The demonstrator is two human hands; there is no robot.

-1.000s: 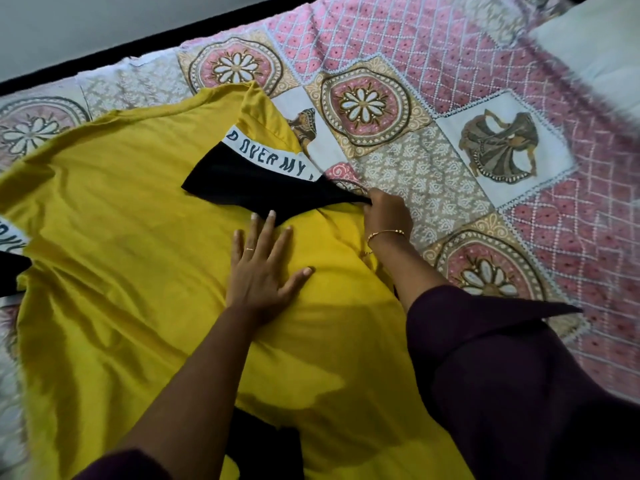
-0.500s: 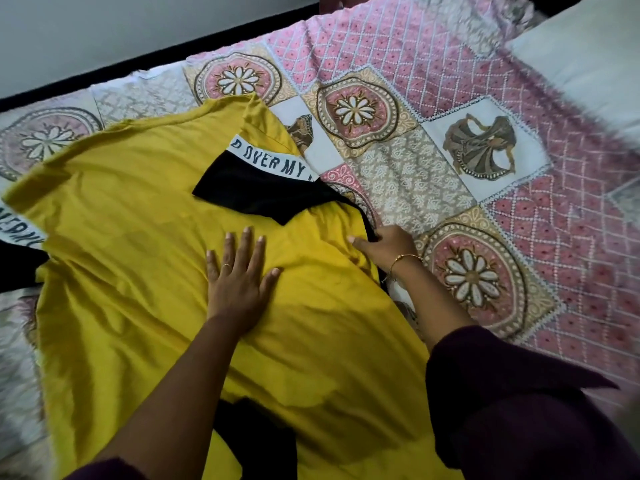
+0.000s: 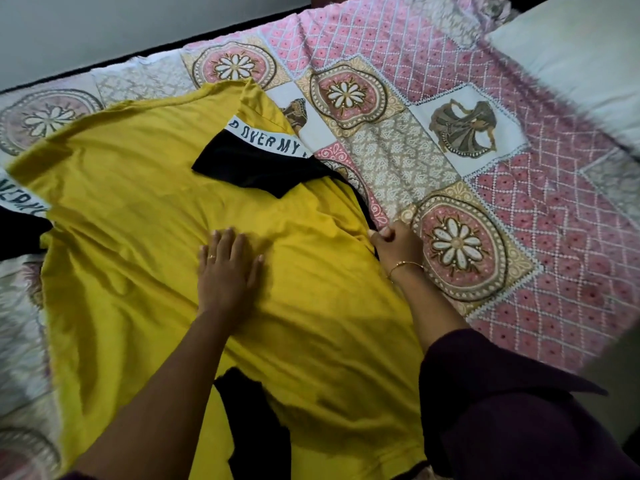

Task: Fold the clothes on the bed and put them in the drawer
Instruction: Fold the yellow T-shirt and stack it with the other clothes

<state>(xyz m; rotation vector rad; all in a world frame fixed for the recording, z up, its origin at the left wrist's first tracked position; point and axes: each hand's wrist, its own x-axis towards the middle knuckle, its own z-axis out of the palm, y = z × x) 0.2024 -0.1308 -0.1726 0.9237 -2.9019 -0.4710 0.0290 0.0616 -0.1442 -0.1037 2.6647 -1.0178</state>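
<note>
A yellow T-shirt (image 3: 138,244) lies spread on the bed. One black sleeve (image 3: 256,164) with a white lettered band is folded over onto the yellow cloth; the other sleeve (image 3: 17,220) pokes out at the left edge. My left hand (image 3: 227,271) presses flat on the middle of the shirt, fingers straight. Fingers curled, my right hand (image 3: 394,244) pinches the shirt's right edge just below the folded sleeve. A black patch (image 3: 256,427) shows near the bottom of the shirt.
The bedspread (image 3: 485,168) is a pink and cream patchwork with flower medallions. A white pillow (image 3: 581,60) lies at the top right. A dark bed edge and pale wall (image 3: 104,29) run along the top left.
My right hand has slid down the shirt's right edge from beside the folded sleeve and now pinches it. My left hand has shifted slightly down the shirt, still flat.
</note>
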